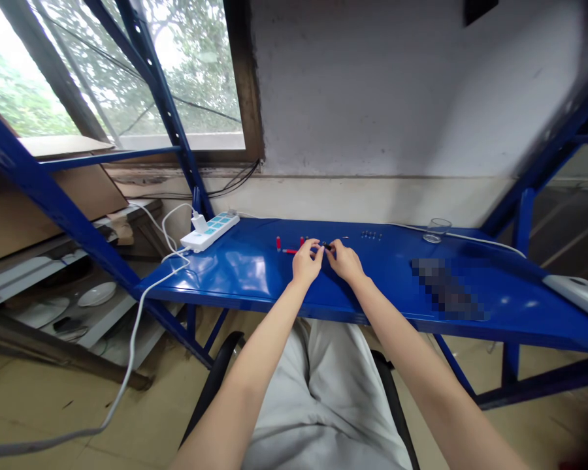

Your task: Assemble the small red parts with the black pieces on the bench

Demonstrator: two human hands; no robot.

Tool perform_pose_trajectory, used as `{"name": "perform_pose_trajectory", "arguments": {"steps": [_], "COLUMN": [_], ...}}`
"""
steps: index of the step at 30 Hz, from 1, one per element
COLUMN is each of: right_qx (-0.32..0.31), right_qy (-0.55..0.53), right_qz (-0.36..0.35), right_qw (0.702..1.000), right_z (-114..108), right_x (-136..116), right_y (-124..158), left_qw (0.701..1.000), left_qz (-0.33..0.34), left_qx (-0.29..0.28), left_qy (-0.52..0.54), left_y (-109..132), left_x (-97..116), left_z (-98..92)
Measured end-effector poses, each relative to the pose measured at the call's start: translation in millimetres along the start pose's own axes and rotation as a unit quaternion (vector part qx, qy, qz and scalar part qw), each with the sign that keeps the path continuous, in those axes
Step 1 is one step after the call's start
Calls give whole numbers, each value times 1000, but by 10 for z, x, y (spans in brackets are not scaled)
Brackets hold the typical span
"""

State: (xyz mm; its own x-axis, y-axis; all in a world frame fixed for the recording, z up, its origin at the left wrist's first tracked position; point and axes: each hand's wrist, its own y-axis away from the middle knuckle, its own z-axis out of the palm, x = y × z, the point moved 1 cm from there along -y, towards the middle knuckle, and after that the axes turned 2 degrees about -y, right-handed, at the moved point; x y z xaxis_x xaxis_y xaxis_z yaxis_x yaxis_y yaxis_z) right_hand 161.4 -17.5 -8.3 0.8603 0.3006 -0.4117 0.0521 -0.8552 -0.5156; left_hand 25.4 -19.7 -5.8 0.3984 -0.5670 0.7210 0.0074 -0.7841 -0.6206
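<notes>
Both hands meet over the middle of the blue shelf table. My right hand point(344, 260) has its fingers closed on a small black piece point(327, 246). Close against it, my left hand point(308, 261) has thumb and fingers pinched at the piece's left side; whatever it grips is too small to make out. Just left of my left hand, a red piece point(289, 251) lies flat, and another red piece point(278, 243) stands upright. One more red piece point(302, 241) shows behind my left fingers. Several tiny metallic parts point(371, 235) sit in rows to the right, farther back.
A white power strip point(210, 231) with a plug and cable lies at the table's left end. On the right of the blue table point(255, 301) are a clear glass point(436, 230), a pixelated dark object point(448, 289) and a white device point(581, 294). Blue frame posts flank both sides.
</notes>
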Motion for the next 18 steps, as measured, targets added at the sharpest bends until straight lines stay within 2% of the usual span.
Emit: {"name": "perform_pose_trajectory", "arguments": {"steps": [5, 8, 13, 18], "right_qx": [31, 0, -63, -106], "right_qy": [-128, -156, -115, -37], "right_qz": [54, 98, 144, 147], "right_qw": [990, 983, 981, 983], "right_z": [109, 185, 281, 350], "right_x": [-2, -30, -106, -142], "right_y": [-154, -276, -402, -420], "left_qw": [988, 976, 961, 962], "left_qz": [-58, -100, -149, -150], "left_qx": [116, 159, 184, 181], "left_qy": [82, 113, 145, 138], "left_y": [-37, -65, -94, -94], "left_x": [-19, -65, -128, -131], "left_z": [-94, -135, -151, -145]}}
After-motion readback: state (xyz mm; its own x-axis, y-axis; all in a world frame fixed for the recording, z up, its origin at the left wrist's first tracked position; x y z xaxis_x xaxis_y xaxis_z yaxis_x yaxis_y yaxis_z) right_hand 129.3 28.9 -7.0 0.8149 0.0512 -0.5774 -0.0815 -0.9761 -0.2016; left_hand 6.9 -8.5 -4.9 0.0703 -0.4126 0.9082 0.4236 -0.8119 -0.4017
